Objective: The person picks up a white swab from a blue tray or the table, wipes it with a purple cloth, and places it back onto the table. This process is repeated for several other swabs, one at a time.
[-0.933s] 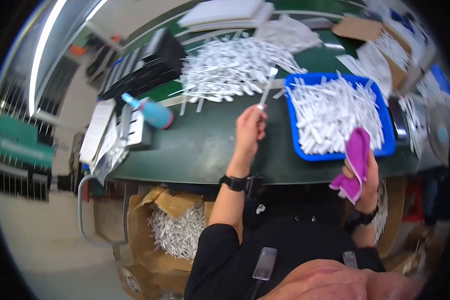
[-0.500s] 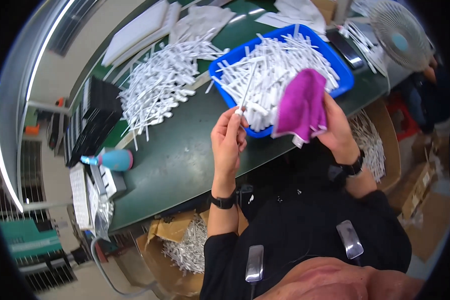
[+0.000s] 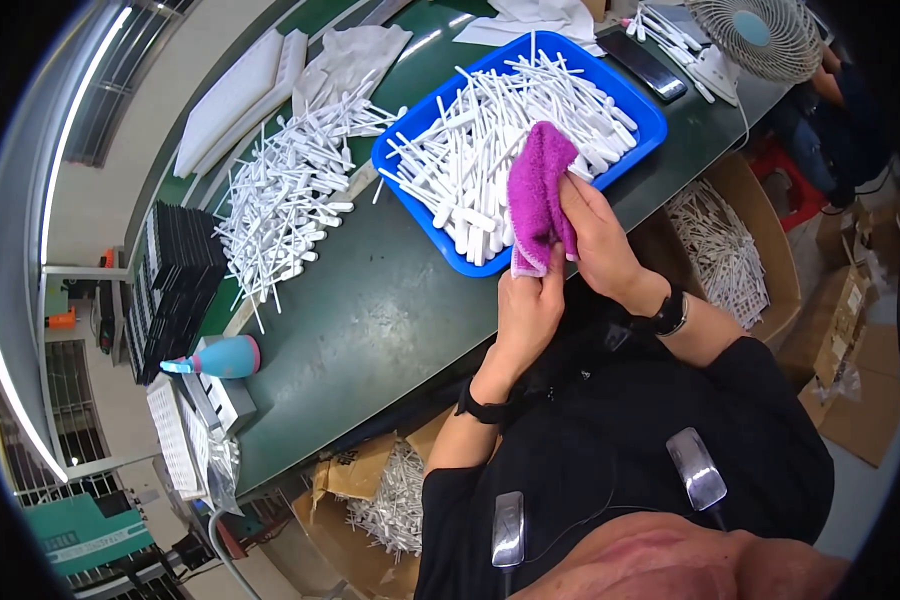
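In front of the blue tray, my right hand [image 3: 610,240] grips a purple cloth [image 3: 542,185] that is folded over and hangs down over the tray's near part. My left hand [image 3: 530,310] is closed right below the cloth, its fingertips at the lower hem. The thin white plastic stick it held a moment ago is covered by the cloth. Behind the cloth, the blue tray [image 3: 457,258] is heaped with white plastic sticks [image 3: 470,150] that have thick ends. To the left, a loose pile of similar sticks [image 3: 290,190] lies on the green table [image 3: 370,330].
Black stacked trays [image 3: 175,285] and a blue spray bottle [image 3: 228,357] stand at the table's left. A phone [image 3: 642,65] and a fan [image 3: 755,35] are at the far right. Cardboard boxes of sticks [image 3: 715,245] flank me below the table. A co-worker's arm shows beside the fan.
My hands have come together. The left hand moved right to the cloth, and the stick in it went out of sight under the cloth. The view has also shifted.
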### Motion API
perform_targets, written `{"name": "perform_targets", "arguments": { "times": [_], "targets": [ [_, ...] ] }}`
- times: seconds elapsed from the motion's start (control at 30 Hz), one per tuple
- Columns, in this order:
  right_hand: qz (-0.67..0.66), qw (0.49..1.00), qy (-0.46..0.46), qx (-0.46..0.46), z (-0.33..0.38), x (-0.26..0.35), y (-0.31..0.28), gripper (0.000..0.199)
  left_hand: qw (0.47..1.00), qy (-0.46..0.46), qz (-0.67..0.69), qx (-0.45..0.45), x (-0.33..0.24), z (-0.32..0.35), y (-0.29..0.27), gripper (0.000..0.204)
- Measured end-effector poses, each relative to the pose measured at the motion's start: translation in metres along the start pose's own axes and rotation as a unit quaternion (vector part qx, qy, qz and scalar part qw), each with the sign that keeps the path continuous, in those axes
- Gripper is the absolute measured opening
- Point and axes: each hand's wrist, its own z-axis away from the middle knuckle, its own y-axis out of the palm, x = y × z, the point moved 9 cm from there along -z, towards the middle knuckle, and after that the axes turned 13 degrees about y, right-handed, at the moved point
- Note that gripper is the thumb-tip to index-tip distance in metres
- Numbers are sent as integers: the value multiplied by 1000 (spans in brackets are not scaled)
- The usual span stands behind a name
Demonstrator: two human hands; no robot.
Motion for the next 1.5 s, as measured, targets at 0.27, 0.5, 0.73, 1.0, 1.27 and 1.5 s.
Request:
{"name": "perform_targets", "arguments": {
  "times": [0.27, 0.5, 0.73, 1.0, 1.27, 1.5],
  "targets": [
    [-103, 994, 0, -25, -1, -2, -5, 31, 989, 69, -123, 33, -15, -9, 9, 21],
    [-146, 949, 65, 270, 5, -25, 3, 31, 877, -272, 395, 10, 2, 4, 27, 38],
    [-241, 970, 7, -40, 2, 2, -35, 32, 978, -140, 136, 73, -5, 2, 27, 38],
    [-12, 997, 60, 42, 6, -21, -11, 28, 966, -128, -76, 212, -8, -3, 9, 33],
    [190, 970, 86, 124, 22, -18, 11, 31, 994, -81, -8, -74, -29, -48, -65, 25],
    [219, 960, 101, 144, 30, -21, 16, 30, 963, -76, 141, -215, -22, -42, -77, 30]
  ]
}}
